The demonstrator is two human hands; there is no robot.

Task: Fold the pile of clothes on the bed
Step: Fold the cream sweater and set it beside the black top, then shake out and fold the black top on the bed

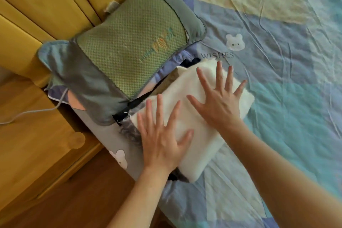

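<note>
Two hands press flat on one folded white garment [196, 116] lying near the bed's [277, 98] left edge, just beside one green pillow [127, 46]. The left hand [162, 140] has its fingers straight and spread wide, holding nothing; the right hand [220, 102] lies the same way, farther up the cloth. Beneath the white piece, other folded clothes [129, 131] show only as slivers: a dark edge, a grey patch, a tan corner. How many lie there cannot be told. The bedspread's printed words are partly covered by the stack. One white cable [37, 111] trails off the left edge of the view.
</note>
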